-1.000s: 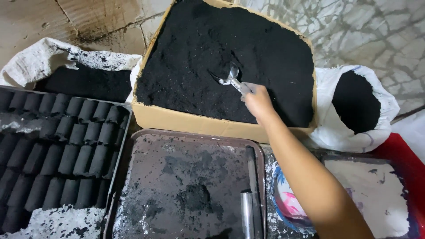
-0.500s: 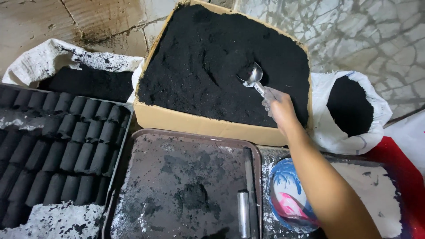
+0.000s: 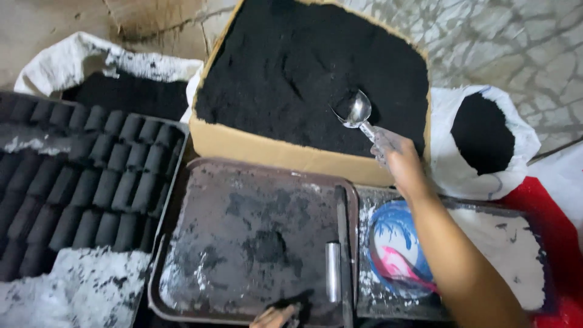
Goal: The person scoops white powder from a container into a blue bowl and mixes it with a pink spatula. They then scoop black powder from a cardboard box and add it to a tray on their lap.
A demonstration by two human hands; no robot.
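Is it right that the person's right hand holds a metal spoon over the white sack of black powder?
Not quite. In the head view the right hand does hold the metal spoon, but the spoon is over the cardboard box of black powder, not the white sack, which sits to the right of the box.

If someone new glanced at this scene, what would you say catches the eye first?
The big cardboard box heaped with black powder dominates the top centre, where the right hand holds a shiny metal spoon over it. At left, rows of black cylinders fill a tray. A dusty dark metal tray lies in front.
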